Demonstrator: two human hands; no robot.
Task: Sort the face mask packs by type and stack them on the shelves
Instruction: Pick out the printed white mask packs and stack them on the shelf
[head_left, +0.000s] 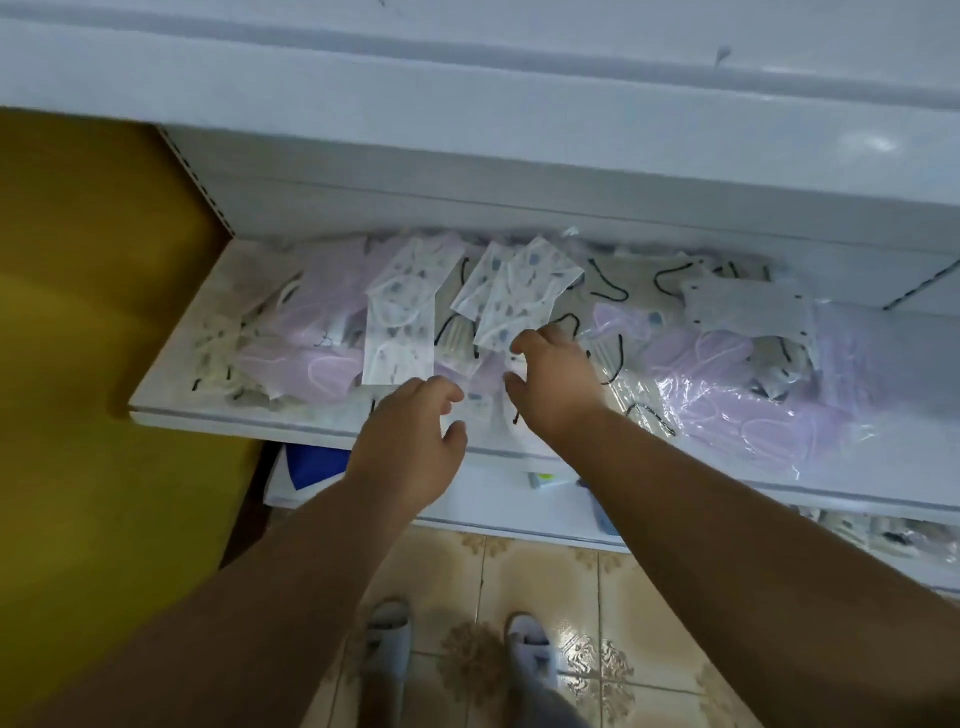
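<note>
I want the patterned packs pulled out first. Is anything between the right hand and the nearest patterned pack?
Nothing visible. The right hand reaches with its fingertips at the lower edge of the patterned pack, which lies on top of the pile.

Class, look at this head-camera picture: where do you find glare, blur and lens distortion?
Head view: glare glints off the clear wrap of the lilac mask packs at right and the floor tiles; the shelf edges bow from the wide lens; the patterned packs and both hands look soft.
</note>
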